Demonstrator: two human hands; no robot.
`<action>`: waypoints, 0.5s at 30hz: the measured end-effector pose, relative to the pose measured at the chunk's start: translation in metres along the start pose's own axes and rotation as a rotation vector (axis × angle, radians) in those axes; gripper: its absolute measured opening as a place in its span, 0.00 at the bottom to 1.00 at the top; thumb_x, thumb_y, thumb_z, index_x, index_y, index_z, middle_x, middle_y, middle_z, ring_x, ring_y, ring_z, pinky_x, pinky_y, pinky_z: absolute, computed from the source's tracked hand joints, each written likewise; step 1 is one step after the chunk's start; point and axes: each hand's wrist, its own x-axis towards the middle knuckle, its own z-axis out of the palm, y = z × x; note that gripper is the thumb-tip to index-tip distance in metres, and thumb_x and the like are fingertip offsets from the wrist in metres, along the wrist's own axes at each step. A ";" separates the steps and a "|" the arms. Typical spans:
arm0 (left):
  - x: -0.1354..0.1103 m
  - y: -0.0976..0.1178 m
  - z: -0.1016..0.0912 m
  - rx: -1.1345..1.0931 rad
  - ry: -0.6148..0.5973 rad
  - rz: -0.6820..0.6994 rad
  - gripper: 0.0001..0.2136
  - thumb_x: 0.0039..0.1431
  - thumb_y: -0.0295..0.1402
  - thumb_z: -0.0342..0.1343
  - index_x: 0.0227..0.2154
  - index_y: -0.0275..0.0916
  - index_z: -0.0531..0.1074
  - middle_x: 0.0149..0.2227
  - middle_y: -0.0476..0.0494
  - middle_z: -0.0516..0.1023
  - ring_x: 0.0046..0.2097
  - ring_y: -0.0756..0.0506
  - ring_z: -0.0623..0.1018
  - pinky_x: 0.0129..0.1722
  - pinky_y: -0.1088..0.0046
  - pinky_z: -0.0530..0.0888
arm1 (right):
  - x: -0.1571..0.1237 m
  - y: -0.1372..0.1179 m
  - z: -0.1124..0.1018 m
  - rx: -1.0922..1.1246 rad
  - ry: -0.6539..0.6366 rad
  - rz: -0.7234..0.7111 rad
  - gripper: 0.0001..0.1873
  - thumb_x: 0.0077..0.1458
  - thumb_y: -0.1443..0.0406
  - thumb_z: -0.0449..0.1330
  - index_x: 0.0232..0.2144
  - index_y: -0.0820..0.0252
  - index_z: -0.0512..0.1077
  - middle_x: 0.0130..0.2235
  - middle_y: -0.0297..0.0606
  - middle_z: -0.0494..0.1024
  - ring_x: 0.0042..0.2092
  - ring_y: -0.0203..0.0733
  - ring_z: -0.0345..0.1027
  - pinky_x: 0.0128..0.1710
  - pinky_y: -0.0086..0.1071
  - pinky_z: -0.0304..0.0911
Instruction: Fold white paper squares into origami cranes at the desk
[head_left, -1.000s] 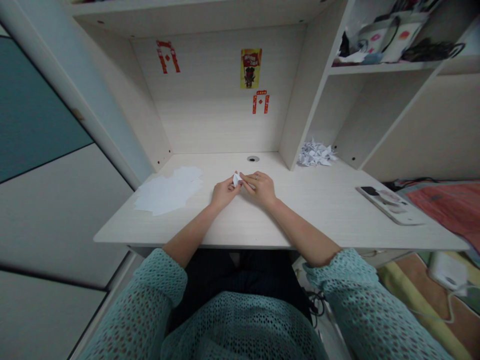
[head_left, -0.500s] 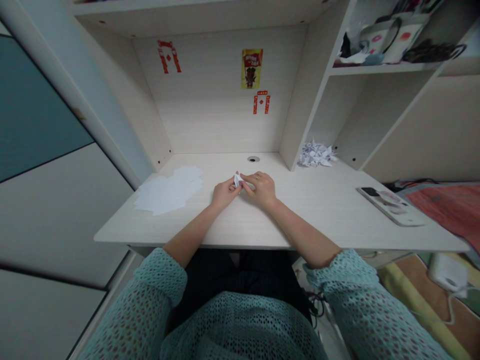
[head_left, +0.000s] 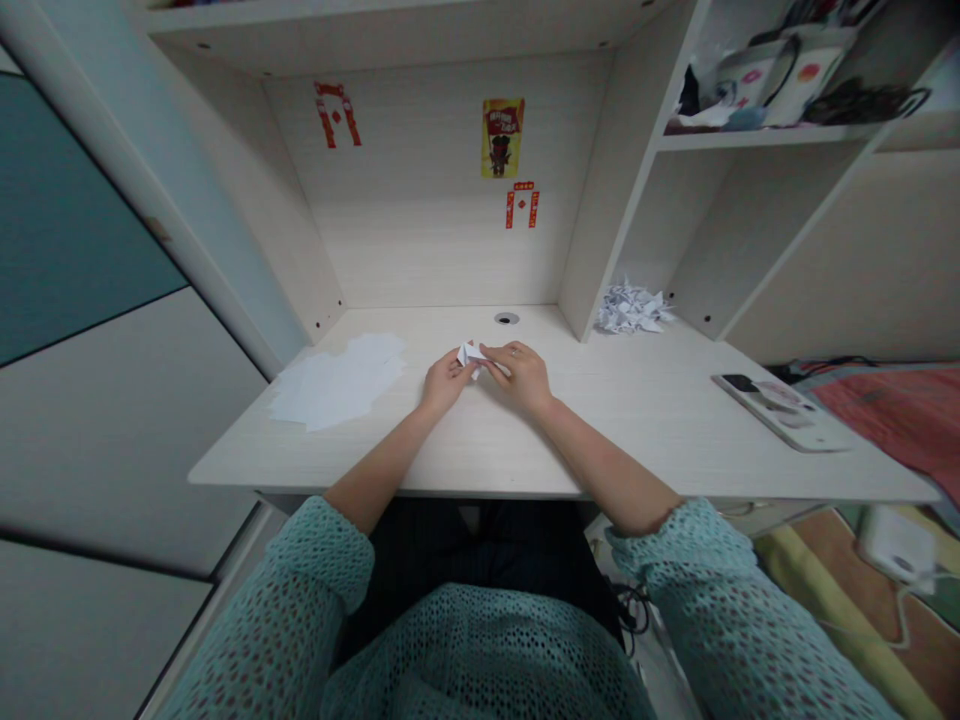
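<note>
A small folded piece of white paper (head_left: 470, 354) sits between my two hands near the middle of the pale desk (head_left: 645, 420). My left hand (head_left: 445, 382) pinches its left side with fingers closed. My right hand (head_left: 520, 374), a ring on one finger, grips its right side with fingers curled. Both wrists rest on the desk top.
Loose white paper sheets (head_left: 337, 382) lie on the desk at left. A heap of folded paper shapes (head_left: 631, 307) sits in the shelf nook at back right. A phone (head_left: 780, 410) lies at right. A cable hole (head_left: 506, 318) is behind my hands.
The folded paper has turned and spread slightly to the left between my fingers; my hands have barely shifted.
</note>
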 end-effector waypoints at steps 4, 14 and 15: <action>0.000 0.002 -0.001 -0.007 0.014 -0.041 0.23 0.52 0.36 0.57 0.51 0.36 0.67 0.39 0.39 0.79 0.38 0.46 0.77 0.34 0.74 0.73 | -0.001 0.004 0.003 0.036 -0.028 0.032 0.17 0.58 0.63 0.54 0.49 0.54 0.70 0.42 0.37 0.79 0.40 0.42 0.69 0.41 0.34 0.63; -0.001 0.004 0.000 -0.025 0.025 -0.086 0.24 0.51 0.37 0.56 0.51 0.35 0.66 0.40 0.38 0.78 0.35 0.48 0.78 0.30 0.77 0.72 | 0.001 0.001 0.004 0.379 0.033 0.210 0.13 0.55 0.65 0.57 0.42 0.50 0.75 0.44 0.33 0.78 0.45 0.42 0.72 0.47 0.36 0.64; -0.001 0.003 0.000 -0.036 0.023 -0.086 0.24 0.51 0.37 0.57 0.51 0.35 0.66 0.40 0.38 0.78 0.35 0.48 0.77 0.31 0.77 0.72 | 0.001 0.001 0.004 0.409 0.030 0.221 0.12 0.54 0.64 0.58 0.41 0.50 0.75 0.44 0.33 0.78 0.46 0.42 0.71 0.48 0.37 0.64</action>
